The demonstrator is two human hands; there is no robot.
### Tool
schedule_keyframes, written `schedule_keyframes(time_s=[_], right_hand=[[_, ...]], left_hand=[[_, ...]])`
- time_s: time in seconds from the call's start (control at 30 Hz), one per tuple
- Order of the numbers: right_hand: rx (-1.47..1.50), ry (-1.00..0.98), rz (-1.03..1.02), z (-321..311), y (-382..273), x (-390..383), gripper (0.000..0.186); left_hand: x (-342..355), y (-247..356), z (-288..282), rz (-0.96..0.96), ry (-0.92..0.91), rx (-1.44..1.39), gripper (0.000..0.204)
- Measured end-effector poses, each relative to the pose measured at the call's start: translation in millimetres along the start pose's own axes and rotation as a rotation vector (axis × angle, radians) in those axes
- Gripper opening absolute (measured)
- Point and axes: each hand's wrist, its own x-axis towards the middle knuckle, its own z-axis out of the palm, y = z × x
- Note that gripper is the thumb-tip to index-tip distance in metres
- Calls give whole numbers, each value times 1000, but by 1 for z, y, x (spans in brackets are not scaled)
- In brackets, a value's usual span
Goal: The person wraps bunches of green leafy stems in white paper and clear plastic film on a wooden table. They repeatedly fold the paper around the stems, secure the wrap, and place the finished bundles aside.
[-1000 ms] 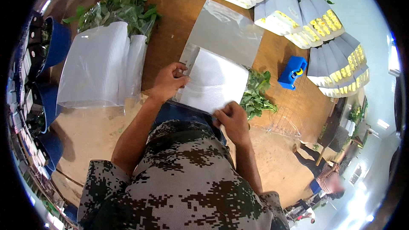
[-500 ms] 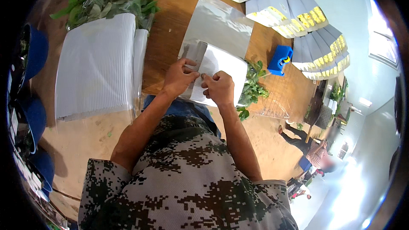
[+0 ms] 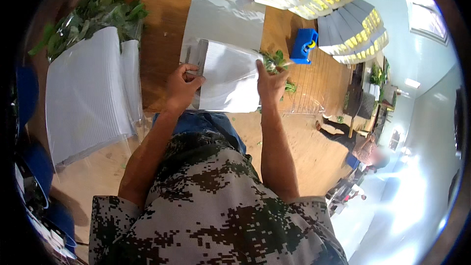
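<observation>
A white corrugated wrap [image 3: 228,81] lies folded over a bundle at the table's near edge, in front of my body. Green leaves [image 3: 275,60] stick out at its right end. My left hand [image 3: 184,87] holds the wrap's left edge, fingers curled and thumb against the fold. At the other end, my right hand [image 3: 271,86] has its thumb stretched beside the wrap's right edge and its fingers apart near the leaves. Beneath the wrap and beyond it spreads a clear plastic sheet [image 3: 221,14]. Further right stands a blue tape dispenser [image 3: 303,46] with a yellow core.
A larger white corrugated bundle [image 3: 86,93] with leafy stems lies at the left. Several wrapped bundles with yellow tips [image 3: 351,32] fan out along the table's far right. Blue buckets [image 3: 34,172] line the left side. Another person [image 3: 363,149] is in the right background.
My right hand has left the wrap's left edge and moved right to its leafy end, opening its fingers. My left hand stays at the fold. The whole view has shifted slightly.
</observation>
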Motion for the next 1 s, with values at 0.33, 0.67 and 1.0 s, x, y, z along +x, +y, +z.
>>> schedule_keyframes(time_s=[0.33,0.67,1.0], right_hand=[[554,-318,376,-7,118,27,18],[163,-462,-51,6,146,36,31],[197,-728,-498,21,180,75,33]], left_hand=[[0,-4,5,-16,19,-33,38],[-35,30,54,523,551,1068,61],[-43,-27,235,235,-402,1386,44]])
